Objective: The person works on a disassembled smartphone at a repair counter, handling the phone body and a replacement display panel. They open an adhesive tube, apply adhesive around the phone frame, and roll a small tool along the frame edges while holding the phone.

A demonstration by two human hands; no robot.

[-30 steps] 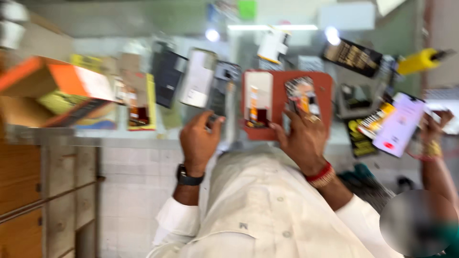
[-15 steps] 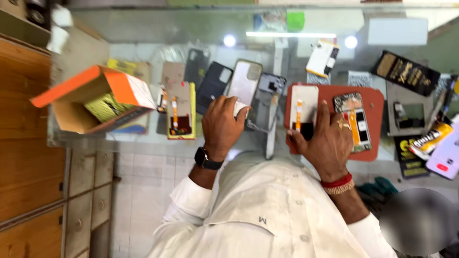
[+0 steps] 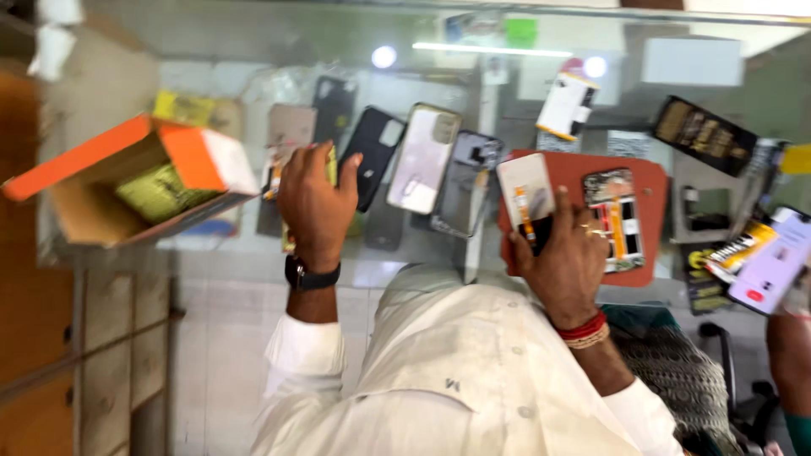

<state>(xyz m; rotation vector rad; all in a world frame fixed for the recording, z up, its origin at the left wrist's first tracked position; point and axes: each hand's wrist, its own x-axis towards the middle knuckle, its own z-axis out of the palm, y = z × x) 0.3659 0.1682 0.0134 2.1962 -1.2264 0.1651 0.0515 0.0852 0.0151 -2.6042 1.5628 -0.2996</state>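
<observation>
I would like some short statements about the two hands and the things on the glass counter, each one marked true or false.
1. The left hand wears a dark watch at the wrist. True.
2. The right hand lies flat on the open orange box. False: it grips a white phone part over the red-brown mat; the box is at the far left.
3. An opened phone with its inner parts showing lies on the mat. True.
4. The left hand is empty and away from everything. False: its fingers close on a yellow-edged packet.
5. Several phone back covers lie between the hands. True.
</observation>
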